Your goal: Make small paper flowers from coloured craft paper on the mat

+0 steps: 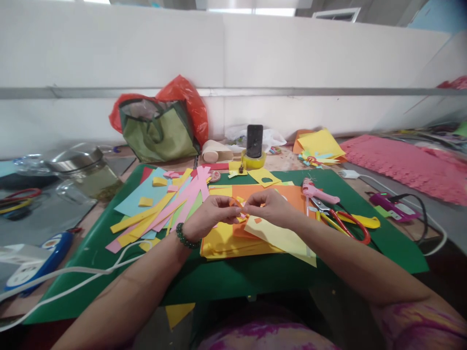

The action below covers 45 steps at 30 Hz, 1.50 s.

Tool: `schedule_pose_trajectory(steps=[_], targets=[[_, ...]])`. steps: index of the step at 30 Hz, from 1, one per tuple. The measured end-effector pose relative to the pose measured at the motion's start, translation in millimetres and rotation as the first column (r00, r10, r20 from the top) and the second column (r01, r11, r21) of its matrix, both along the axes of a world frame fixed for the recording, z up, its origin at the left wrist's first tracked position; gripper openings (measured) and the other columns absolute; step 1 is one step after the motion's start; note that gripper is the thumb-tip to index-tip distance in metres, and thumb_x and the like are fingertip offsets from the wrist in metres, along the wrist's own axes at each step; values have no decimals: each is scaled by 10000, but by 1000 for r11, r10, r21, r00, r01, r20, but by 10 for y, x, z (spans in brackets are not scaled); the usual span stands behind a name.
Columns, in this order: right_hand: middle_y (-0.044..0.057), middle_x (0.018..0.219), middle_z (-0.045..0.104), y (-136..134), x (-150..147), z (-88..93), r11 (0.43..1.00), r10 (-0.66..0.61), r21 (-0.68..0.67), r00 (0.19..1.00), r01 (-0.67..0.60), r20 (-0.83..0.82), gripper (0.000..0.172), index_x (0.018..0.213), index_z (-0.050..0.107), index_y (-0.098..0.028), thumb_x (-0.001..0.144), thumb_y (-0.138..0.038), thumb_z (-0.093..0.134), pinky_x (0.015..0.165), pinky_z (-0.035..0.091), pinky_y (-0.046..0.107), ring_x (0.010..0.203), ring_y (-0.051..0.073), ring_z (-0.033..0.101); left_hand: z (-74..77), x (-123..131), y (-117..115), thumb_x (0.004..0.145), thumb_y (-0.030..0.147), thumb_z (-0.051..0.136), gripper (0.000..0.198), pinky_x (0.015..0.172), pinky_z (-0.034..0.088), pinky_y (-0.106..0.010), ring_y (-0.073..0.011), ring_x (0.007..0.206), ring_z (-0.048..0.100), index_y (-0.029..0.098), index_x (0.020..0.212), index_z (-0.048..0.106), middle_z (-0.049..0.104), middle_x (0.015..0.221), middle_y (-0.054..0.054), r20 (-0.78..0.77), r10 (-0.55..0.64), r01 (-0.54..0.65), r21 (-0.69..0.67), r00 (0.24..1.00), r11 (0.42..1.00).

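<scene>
Head view: pinching a small curled orange paper strip (233, 200) in the fingertips of left hand (212, 212) and right hand (273, 206), close together over stacked yellow paper sheets (222, 247), probably for fine control, with a pink plastic glue gun (326, 195) parked handy off to the right.

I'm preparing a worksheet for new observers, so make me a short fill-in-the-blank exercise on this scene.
1. The left hand and right hand hold a small orange strip over a ____ mat.
2. The beaded bracelet is worn on the wearer's ____ side.
3. The glue gun is coloured ____.
4. The phone shows above a yellow roll of ____.

Missing words: green; left; pink; tape.
</scene>
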State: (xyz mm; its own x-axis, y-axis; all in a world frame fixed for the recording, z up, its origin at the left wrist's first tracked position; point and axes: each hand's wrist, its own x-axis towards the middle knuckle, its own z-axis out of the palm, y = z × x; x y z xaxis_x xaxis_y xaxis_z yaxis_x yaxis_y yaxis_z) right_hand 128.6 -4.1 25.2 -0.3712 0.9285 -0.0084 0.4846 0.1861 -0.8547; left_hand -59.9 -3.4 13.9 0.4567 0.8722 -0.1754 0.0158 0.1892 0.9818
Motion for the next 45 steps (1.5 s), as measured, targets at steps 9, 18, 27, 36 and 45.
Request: schedule_pose_trajectory(steps=[9, 18, 27, 36, 45], targets=[[15, 617, 586, -8, 30, 15, 999, 1, -44, 999, -4, -47, 311, 636, 637, -158, 729, -451, 584, 509, 404, 245, 565, 119, 495, -14, -18, 21, 617, 339, 813, 250, 620, 487, -202, -77, 574, 586, 151, 651, 652, 657, 650, 11, 6, -9, 9, -29, 1000, 1000], [15, 618, 595, -27, 41, -31, 998, 56, -16, 998, -56, -31, 315, 630, 633, -150, 742, -442, 593, 546, 398, 249, 584, 114, 491, 7, -16, 6, 646, 354, 789, 261, 598, 454, -207, -77, 558, 552, 160, 635, 616, 616, 609, 24, -20, -22, 21, -30, 1000, 999], [2, 598, 602, -53, 67, -11, 998, 56, -31, 998, -56, -13, 220, 599, 618, -161, 734, -332, 584, 547, 385, 238, 579, 112, 510, 55, -3, -20, 665, 497, 748, 356, 607, 438, -229, -87, 590, 546, 164, 742, 650, 612, 700, 18, -164, -78, 81, 12, 983, 997], [9, 615, 581, -77, 95, 20, 997, 33, -66, 995, -39, -99, 377, 654, 610, -164, 754, -523, 555, 526, 409, 245, 568, 116, 498, 2, -48, 28, 658, 488, 763, 350, 539, 377, -211, -71, 545, 488, 165, 682, 632, 598, 664, 20, -108, -103, 103, -8, 989, 995], [38, 712, 654, -132, 919, 75, 957, -241, 214, 946, 195, 218, 387, 746, 668, -180, 810, -534, 527, 585, 414, 269, 665, 169, 565, 63, -32, 12, 592, 534, 796, 421, 493, 311, -192, -57, 520, 432, 153, 661, 633, 559, 617, 23, -76, -21, 19, -31, 997, 999]])
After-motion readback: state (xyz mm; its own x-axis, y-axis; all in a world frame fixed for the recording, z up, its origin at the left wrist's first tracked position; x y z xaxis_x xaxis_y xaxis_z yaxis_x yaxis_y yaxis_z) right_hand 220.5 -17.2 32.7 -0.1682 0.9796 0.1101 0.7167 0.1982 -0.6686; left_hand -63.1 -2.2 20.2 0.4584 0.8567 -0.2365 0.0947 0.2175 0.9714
